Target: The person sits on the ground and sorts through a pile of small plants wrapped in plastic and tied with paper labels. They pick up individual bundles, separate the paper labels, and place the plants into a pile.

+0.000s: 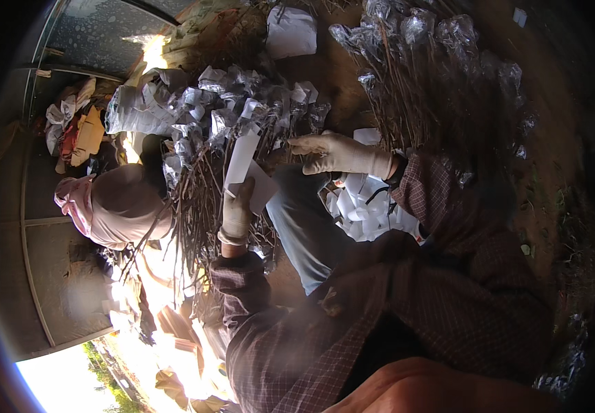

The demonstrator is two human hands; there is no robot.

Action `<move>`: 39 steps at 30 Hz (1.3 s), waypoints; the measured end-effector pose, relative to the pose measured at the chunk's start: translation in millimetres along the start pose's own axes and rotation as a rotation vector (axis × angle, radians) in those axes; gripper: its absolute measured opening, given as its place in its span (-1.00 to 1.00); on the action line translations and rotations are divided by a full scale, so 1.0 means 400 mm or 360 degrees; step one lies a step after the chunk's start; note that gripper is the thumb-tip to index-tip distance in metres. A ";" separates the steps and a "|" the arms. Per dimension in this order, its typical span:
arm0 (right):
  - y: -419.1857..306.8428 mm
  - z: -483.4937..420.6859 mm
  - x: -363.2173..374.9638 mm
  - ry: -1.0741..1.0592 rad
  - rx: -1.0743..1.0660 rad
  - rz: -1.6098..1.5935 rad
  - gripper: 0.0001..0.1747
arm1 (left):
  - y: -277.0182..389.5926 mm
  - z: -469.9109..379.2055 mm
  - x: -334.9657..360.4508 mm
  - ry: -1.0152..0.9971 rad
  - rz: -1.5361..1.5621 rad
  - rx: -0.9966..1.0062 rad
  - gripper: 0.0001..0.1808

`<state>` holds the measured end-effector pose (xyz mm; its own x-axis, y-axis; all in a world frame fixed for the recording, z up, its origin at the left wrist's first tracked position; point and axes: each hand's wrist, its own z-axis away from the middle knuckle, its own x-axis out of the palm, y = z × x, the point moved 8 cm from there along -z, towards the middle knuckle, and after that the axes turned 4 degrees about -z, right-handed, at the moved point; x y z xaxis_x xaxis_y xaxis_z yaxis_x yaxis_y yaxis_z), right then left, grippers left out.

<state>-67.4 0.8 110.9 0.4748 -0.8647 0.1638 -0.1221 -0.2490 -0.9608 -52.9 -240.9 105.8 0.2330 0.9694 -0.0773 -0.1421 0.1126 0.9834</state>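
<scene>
My left hand (237, 212), in a pale work glove, grips a few white sheet pieces (241, 157), paper or thin plastic. One stands up as a long strip, while another juts out to the side over my knee. Gloved likewise, my right hand (341, 153) is held above my jeans-clad knee (300, 206), its fingers apart with nothing visible between them. Beside and beyond my left hand lies a bundle of thin woody stems (194, 191). Clear plastic wraps (222, 121) cover the ends of many stems.
A container of white cut pieces (362, 206) sits beside my right forearm. Another bundle of plastic-wrapped stems (406, 88) lies beyond. A person in a cap (127, 204) is close on the left, near a dark panel wall (3, 186). A white sack-like item (291, 32) rests farther off.
</scene>
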 end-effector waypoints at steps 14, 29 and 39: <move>-0.133 0.385 -0.138 0.0623 -0.0140 0.0899 -0.56 | 0.015 -0.178 0.558 -0.0757 0.1235 -0.0711 -0.62; -0.220 0.594 -0.343 0.0995 -0.0313 0.1354 -0.73 | -0.392 -1.244 1.091 -0.0486 0.0408 -0.0073 -0.13; -0.236 0.616 -0.398 0.1169 -0.0231 0.1159 -0.79 | 0.213 -0.926 1.012 0.0113 -0.0052 0.1582 -0.22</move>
<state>83.5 269.4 120.2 -0.3964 -0.8670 -0.3019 -0.2931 0.4311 -0.8534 -326.9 241.9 97.7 0.1599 0.9835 -0.0845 0.7409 -0.0630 0.6687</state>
